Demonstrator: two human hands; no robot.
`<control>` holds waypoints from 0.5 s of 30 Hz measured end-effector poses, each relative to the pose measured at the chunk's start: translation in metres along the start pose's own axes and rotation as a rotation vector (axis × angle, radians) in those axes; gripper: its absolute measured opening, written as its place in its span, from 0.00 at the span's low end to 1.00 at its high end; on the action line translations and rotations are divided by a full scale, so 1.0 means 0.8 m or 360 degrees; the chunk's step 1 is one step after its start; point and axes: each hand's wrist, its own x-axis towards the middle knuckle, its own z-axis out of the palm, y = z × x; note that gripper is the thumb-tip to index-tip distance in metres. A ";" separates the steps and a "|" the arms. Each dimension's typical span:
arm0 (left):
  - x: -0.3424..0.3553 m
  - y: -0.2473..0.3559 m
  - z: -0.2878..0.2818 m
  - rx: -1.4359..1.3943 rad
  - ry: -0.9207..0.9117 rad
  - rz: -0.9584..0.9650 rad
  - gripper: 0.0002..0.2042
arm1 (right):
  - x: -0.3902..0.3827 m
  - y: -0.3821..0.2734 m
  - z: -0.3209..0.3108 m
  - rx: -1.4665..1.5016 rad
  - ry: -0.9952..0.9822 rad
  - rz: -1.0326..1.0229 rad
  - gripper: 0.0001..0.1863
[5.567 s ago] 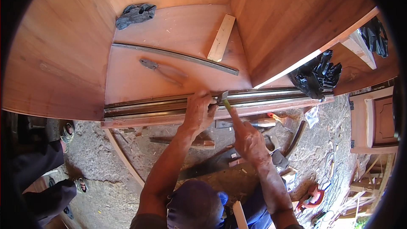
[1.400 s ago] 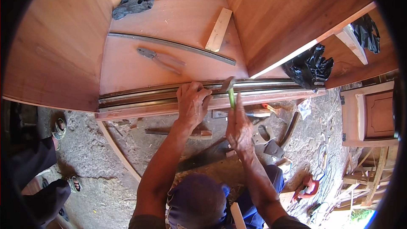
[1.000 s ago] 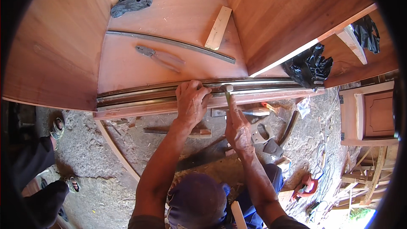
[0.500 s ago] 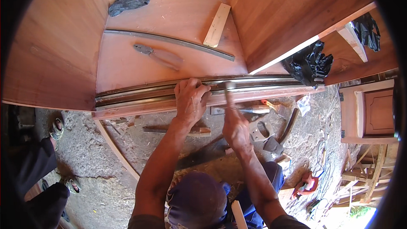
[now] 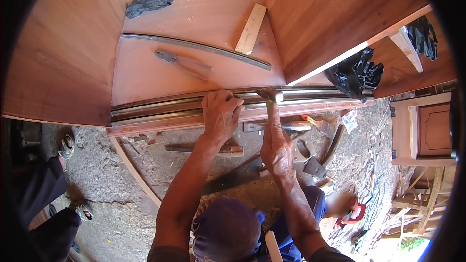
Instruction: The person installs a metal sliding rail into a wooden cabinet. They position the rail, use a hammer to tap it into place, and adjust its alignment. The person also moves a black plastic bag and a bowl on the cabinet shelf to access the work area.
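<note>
The right hand (image 5: 278,155) wraps fingers round a hammer (image 5: 270,95) over metal rails (image 5: 165,115); the left hand (image 5: 221,116) bunches fingers on them, any pinch unclear.

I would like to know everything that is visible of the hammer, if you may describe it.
The hammer has a metal-looking head, with a bright, rounded face toward the picture's right and a darker, narrower end toward the left. Its handle looks greenish near the head; the rest is mostly covered by the right hand, which grips it. The head is over the metal rails; whether it touches anything there, I cannot tell.
</note>
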 end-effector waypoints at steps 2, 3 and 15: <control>0.005 0.003 0.001 0.0014 0.0034 0.0029 0.10 | -0.002 0.012 0.004 -0.0092 -0.0206 0.0173 0.36; 0.003 0.005 0.002 0.0018 0.0020 0.0029 0.10 | 0.002 0.017 0.004 -0.0040 -0.0321 0.0305 0.36; 0.001 0.001 0.001 0.0016 0.0015 0.0011 0.11 | 0.001 0.007 0.001 -0.0008 -0.0039 0.0027 0.40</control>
